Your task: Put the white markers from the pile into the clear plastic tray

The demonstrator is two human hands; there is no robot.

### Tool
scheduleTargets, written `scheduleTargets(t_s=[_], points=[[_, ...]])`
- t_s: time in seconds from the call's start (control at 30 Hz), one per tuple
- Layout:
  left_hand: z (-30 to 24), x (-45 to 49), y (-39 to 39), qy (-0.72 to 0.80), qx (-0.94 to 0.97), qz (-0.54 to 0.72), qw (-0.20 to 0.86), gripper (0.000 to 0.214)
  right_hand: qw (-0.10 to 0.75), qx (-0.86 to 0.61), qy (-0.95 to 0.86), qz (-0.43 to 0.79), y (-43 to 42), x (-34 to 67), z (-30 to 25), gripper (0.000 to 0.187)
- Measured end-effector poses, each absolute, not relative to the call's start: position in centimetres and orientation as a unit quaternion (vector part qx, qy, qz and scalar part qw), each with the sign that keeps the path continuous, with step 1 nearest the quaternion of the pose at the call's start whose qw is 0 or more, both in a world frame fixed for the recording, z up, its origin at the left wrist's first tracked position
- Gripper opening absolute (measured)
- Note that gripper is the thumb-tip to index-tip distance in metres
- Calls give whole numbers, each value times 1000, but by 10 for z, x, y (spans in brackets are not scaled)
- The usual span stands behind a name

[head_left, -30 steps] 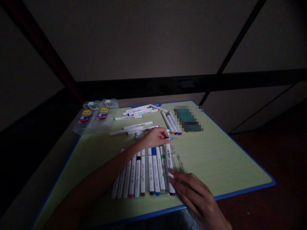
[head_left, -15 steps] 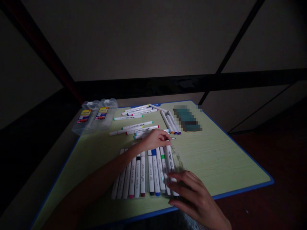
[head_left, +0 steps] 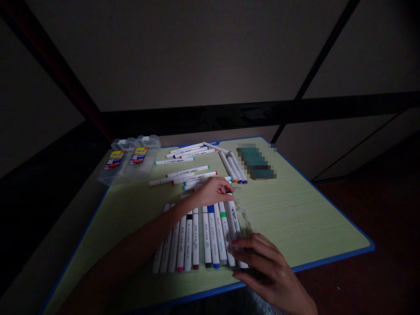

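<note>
My left hand (head_left: 215, 192) reaches across a row of markers and pinches the far end of a white marker (head_left: 233, 218) at the row's right side. That marker lies along the others, its near end close to me. Beside its near end is my right hand (head_left: 265, 262), fingers spread, the fingertips at or against the marker's side. The row of white markers (head_left: 206, 238), with black, blue, green and pink bands or ends, sits in clear plastic trays (head_left: 247, 221). My left forearm covers part of the row.
Several loose markers (head_left: 175, 161) lie scattered on the far half of the pale green table (head_left: 315, 227), which has a blue edge. A clear plastic case lid (head_left: 131, 173) with two labels lies at the far left. A blurred-out teal object (head_left: 257, 162) is at the far right.
My right hand has shifted very slightly right along the marker's near end. My left hand keeps its pinch in the same place.
</note>
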State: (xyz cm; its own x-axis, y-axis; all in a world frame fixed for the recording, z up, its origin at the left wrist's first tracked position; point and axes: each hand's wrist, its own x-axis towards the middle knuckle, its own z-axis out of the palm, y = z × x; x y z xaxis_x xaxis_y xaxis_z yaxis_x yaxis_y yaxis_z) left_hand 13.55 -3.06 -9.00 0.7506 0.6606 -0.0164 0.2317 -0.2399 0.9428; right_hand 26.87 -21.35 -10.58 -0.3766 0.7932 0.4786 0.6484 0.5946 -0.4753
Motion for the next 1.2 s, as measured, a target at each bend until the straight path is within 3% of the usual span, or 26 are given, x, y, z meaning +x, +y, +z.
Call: scheduleTargets(t_s=[0.37,1.2], points=[[-87,135,-33,285,771,203,532,13,340,-442,-811,174,-213,269,-106,12],[-90,139,-34,298,777,221,508,12,362,-442,-804,164,-209,266,-100,7]])
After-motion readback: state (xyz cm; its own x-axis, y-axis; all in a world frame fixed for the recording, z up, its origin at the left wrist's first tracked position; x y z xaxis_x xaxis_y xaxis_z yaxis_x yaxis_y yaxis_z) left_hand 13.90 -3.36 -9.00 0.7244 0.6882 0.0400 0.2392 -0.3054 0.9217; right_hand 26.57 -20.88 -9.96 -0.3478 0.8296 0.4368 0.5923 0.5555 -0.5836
